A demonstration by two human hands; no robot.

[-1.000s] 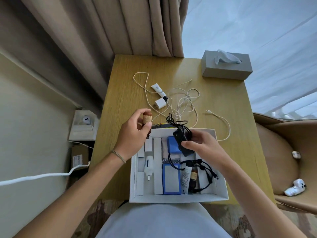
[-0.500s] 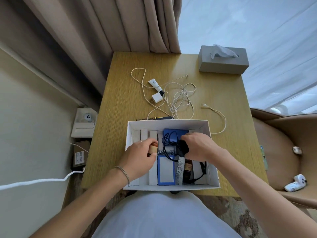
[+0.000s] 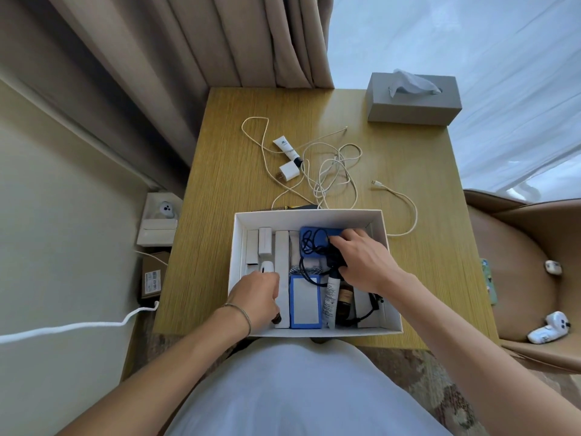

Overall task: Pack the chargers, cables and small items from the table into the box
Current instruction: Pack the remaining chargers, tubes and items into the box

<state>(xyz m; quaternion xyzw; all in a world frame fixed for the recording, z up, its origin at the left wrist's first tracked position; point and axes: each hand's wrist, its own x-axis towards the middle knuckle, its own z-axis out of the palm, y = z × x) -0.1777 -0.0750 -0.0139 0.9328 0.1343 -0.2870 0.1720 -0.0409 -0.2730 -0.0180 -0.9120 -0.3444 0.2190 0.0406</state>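
Note:
An open white box stands at the near edge of the wooden table. It holds white cartons, a white plug, two blue cases, a white tube and a brown bottle. My left hand is low in the box's near-left part, closed round a small brown bottle whose dark tip shows below the fingers. My right hand presses a black charger with its black cable into the box's middle. Behind the box lie tangled white cables, a white charger and a small tube.
A grey tissue box sits at the table's far right corner. A dark flat item pokes out behind the box. A tan chair with a white controller is to the right. Curtains hang behind, and a white cord runs on the left.
Both hands came down from above the box's far edge into it. The left hand carried the small bottle to the near-left part, and the right hand lowered the black charger into the middle.

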